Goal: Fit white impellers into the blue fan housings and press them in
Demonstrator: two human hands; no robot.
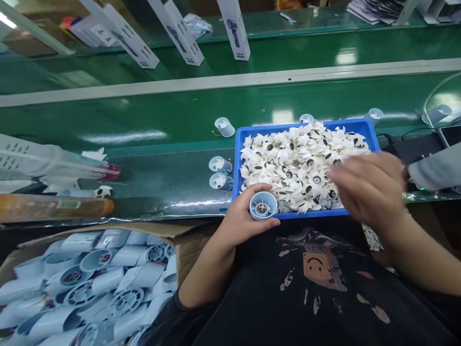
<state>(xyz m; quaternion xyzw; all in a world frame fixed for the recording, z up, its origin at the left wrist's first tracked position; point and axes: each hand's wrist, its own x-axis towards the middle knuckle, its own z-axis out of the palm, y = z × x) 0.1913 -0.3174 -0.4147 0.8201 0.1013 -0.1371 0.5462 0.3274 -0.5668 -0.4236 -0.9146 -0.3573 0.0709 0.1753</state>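
Note:
My left hand [242, 217] is wrapped round a pale blue cylindrical fan housing [263, 205], its open end facing up with a small motor showing inside. It sits at the near left corner of a blue tray [236, 144] heaped with white fan impellers [295, 163]. My right hand [370, 187] hovers over the tray's right side, blurred by motion, fingers reaching toward the impellers; whether it holds one is hidden.
A cardboard box [183, 230] of pale blue housings [93, 283] stands at lower left. Three housings [220, 173] lie on the green conveyor [162, 120] beside the tray. White product boxes [234, 29] stand behind. Another person's grey sleeve [435, 168] is at right.

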